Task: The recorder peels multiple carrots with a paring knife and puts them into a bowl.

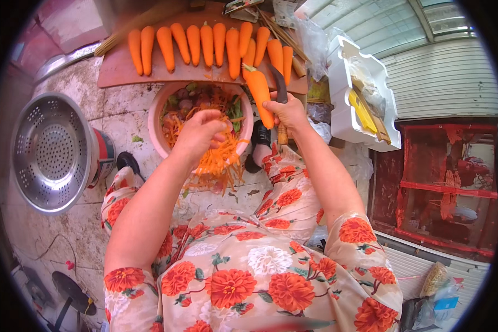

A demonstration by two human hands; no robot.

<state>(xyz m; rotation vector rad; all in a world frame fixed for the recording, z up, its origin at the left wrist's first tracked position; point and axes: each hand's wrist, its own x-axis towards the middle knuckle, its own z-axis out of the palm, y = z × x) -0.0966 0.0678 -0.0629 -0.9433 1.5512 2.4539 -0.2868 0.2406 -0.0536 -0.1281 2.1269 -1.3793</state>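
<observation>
My right hand (289,111) grips a peeled carrot (258,89) and a knife with a dark curved blade (279,83) and a wooden handle (282,136). The carrot's stem end points away from me. My left hand (202,135) holds nothing visible, its fingers half curled and apart, above a pink plastic basin (155,124). Orange carrot peelings (218,157) heap up in the basin and spill over its near rim, beside purplish scraps and green leaves. Beyond the basin, a row of peeled carrots (194,45) lies on a reddish-brown board (116,68).
A steel colander (52,151) rests on a bucket (103,155) at the left. On the right stands a white foam box (342,103) holding a yellow item and plastic bags. A red-framed cabinet (448,186) is further right. Dirt and scraps dot the tiled floor (124,108).
</observation>
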